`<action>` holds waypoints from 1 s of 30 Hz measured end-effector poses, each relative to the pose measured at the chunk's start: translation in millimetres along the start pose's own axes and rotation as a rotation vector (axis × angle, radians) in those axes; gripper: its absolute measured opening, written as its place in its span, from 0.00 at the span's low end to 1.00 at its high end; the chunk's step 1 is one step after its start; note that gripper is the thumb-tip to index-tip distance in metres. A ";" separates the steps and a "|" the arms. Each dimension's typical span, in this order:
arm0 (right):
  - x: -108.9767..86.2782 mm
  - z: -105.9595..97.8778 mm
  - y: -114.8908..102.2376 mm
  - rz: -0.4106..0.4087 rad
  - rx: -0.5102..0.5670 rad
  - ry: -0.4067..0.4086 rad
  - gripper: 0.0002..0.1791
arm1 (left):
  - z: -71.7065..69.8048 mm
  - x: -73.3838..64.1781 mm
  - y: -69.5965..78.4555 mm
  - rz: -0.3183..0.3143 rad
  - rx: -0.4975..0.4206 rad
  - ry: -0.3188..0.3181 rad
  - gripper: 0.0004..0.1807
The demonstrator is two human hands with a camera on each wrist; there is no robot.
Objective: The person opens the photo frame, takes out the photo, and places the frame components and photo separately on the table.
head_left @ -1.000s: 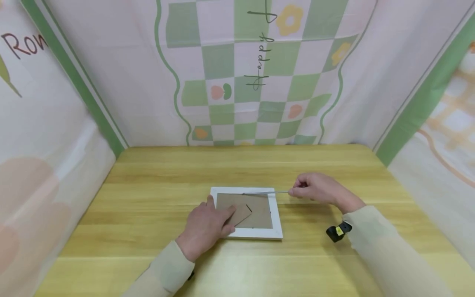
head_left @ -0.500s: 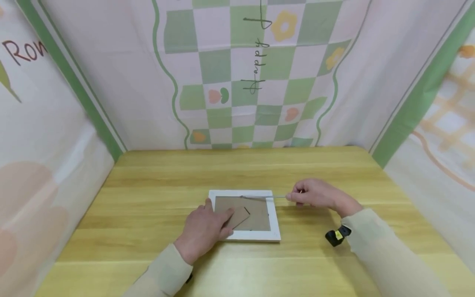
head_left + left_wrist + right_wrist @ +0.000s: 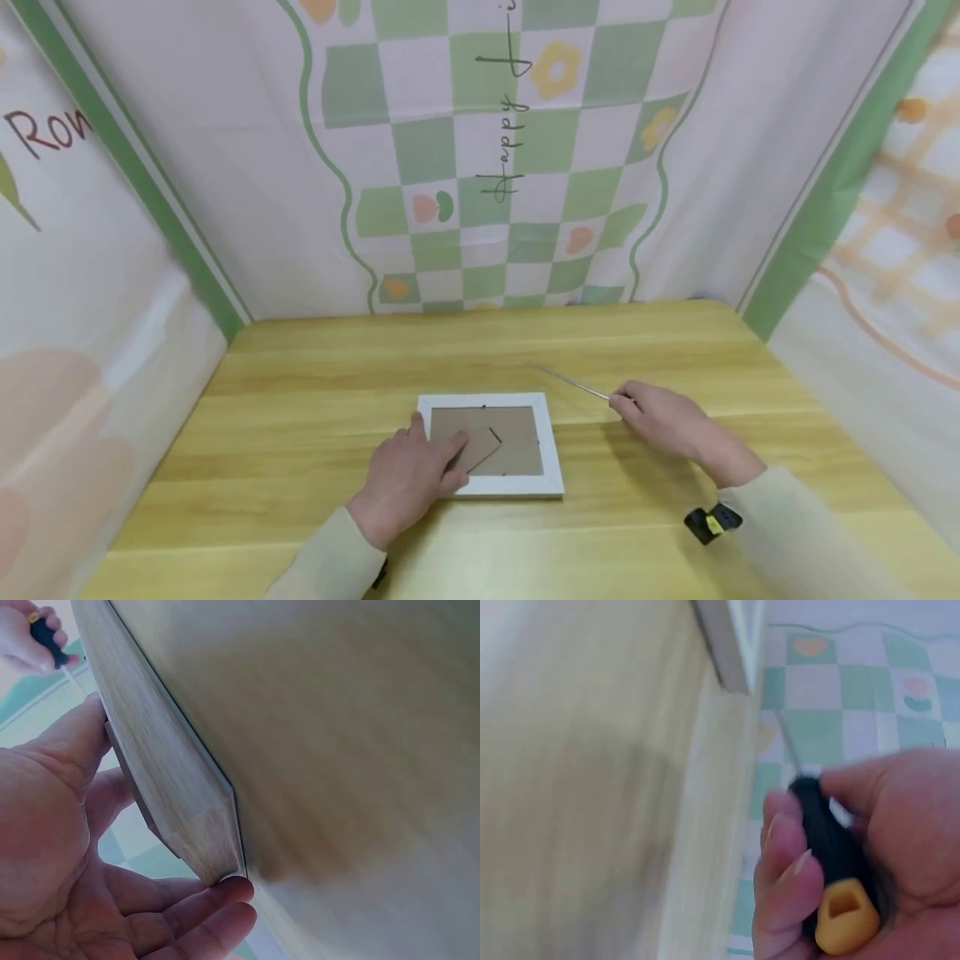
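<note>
Green-and-white checked fabric (image 3: 517, 171), beyond both hands' fingers: sideways lettering, "Happy". Left hand (image 3: 405, 482): fingers gripping near-left part of white rectangular picture frame (image 3: 547, 450); brown flat backing board (image 3: 517, 433) inside, partly beneath them. Right hand (image 3: 663, 421): fingers wrapped round black-and-orange-handled screwdriver (image 3: 832, 840), shaft apart from frame. Yellow wood-grain tabletop (image 3: 600, 492) between frame and right fingers.

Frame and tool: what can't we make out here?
- Tool tip shape: head view, too thin and blurred; right wrist view, blurred too.
- Tool handle: head view, mostly hidden by the right hand.
- Frame front: head view, turned down to the table.
- Frame's lower left corner: head view, behind the left hand.
- Most of the frame: right wrist view, cut off by the top edge.
</note>
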State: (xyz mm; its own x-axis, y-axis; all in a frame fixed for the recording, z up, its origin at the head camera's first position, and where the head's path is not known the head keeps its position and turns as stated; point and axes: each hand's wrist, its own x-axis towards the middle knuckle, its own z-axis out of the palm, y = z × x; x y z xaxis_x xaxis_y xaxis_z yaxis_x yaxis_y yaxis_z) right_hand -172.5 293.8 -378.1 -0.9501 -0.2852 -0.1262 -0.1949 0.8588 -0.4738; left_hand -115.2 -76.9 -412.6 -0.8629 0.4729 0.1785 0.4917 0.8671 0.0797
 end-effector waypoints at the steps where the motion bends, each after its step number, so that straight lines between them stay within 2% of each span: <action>1: -2.6 2.4 0.3 0.018 -0.036 0.022 0.22 | -0.1 -0.1 0.4 -0.001 0.000 -0.001 0.30; 9: -15.9 18.2 -3.1 0.130 -0.160 0.084 0.19 | 0.6 -1.5 3.6 -0.013 -0.010 -0.006 0.31; 17: -24.7 30.7 -10.5 0.160 -0.299 0.051 0.12 | -0.4 -3.5 7.3 -0.001 0.024 0.026 0.31; 24: -25.4 38.8 -14.0 0.205 -0.230 -0.012 0.10 | 2.7 -4.2 8.1 -0.001 0.074 0.031 0.32; 30: -24.7 40.4 -14.0 0.222 -0.209 -0.006 0.10 | 3.2 -4.2 8.8 -0.004 0.073 0.042 0.31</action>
State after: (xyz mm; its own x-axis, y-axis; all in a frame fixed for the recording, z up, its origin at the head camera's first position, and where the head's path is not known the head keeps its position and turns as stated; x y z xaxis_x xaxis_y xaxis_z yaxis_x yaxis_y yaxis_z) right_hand -136.5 271.6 -403.6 -0.9736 -0.0832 -0.2123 -0.0295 0.9692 -0.2446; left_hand -107.6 -70.8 -415.9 -0.8587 0.4634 0.2189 0.4767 0.8790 0.0092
